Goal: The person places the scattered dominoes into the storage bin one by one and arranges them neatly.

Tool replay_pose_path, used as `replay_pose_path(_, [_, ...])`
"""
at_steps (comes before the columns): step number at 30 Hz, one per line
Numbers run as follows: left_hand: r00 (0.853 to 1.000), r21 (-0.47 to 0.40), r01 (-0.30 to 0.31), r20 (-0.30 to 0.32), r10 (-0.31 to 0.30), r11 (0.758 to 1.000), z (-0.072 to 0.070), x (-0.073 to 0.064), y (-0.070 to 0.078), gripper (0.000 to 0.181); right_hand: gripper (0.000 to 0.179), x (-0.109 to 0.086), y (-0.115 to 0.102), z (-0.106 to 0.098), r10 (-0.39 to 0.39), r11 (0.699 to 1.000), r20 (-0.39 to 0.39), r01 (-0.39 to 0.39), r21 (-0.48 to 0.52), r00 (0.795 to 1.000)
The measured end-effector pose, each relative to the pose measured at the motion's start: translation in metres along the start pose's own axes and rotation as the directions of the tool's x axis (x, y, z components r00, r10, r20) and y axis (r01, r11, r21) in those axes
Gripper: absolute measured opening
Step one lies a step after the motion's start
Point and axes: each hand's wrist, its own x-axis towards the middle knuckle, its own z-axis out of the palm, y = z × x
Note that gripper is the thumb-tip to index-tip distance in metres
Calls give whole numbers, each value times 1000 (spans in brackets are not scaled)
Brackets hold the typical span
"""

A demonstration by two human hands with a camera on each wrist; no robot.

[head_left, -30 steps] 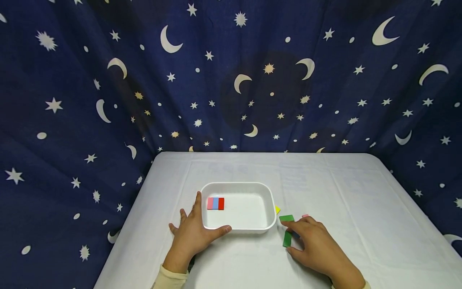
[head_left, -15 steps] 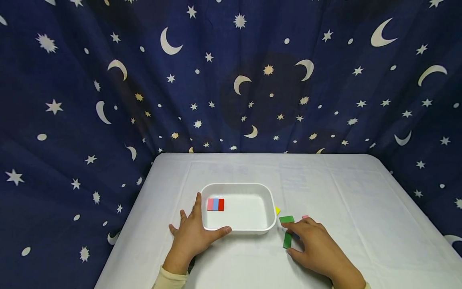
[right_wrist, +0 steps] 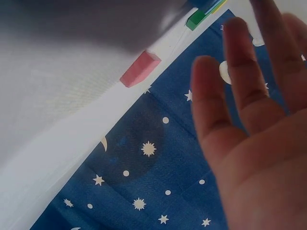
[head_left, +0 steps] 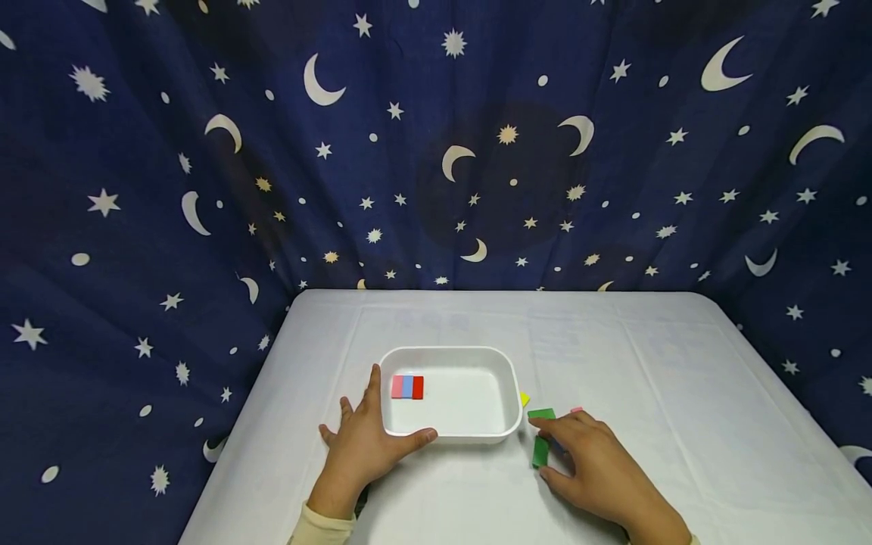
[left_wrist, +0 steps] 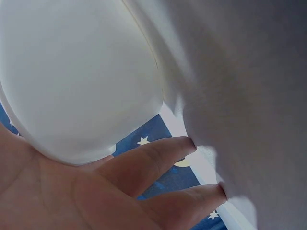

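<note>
A white tray point(head_left: 470, 437) stands on the table with a pink, a light blue and a red block point(head_left: 418, 387) side by side at its left end. My left hand point(head_left: 364, 443) rests against its left front corner, fingers spread, thumb along the front wall. Right of the tray, my right hand point(head_left: 593, 462) pinches a green block point(head_left: 540, 452) between thumb and fingertip, low over the cloth. Another green block point(head_left: 541, 414) lies just beyond the index finger. A blue block point(head_left: 559, 445) is mostly hidden under the hand.
A pink block point(right_wrist: 140, 69) lies beyond my right hand, mostly covered in the head view. Part of a yellow block point(head_left: 524, 399) shows beside the tray's right wall. White cloth covers the table point(head_left: 681, 363), and a dark blue curtain point(head_left: 409, 174) with moons and stars surrounds it.
The green block at my right thumb has shifted very slightly left along with the thumb. My left hand and the tray hold their places.
</note>
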Motion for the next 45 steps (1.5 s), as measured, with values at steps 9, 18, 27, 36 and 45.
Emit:
replay_pose_path(9, [1000,-3,7,6,-7,1000,-1,-1,-3,156,72,1,-2,1,-66,998,-80,68,18,995])
replay_pose_path(18, [1000,-6,8,-2,-8,1000,-3,-3,-6,156,67,6,-3,-1,-90,994,-114,97,56,989])
replay_pose_path(27, [1000,-14,8,-13,-8,1000,-4,-1,-7,153,70,13,-4,-7,-94,992,-178,108,69,980])
replay_pose_path(36, [1000,-14,13,-7,-13,1000,0,-2,-4,152,67,17,-5,-19,-109,994,-159,109,-8,981])
replay_pose_path(45, [1000,7,13,-9,-13,1000,-3,2,-3,151,57,64,-14,-40,-213,977,-154,206,-59,965])
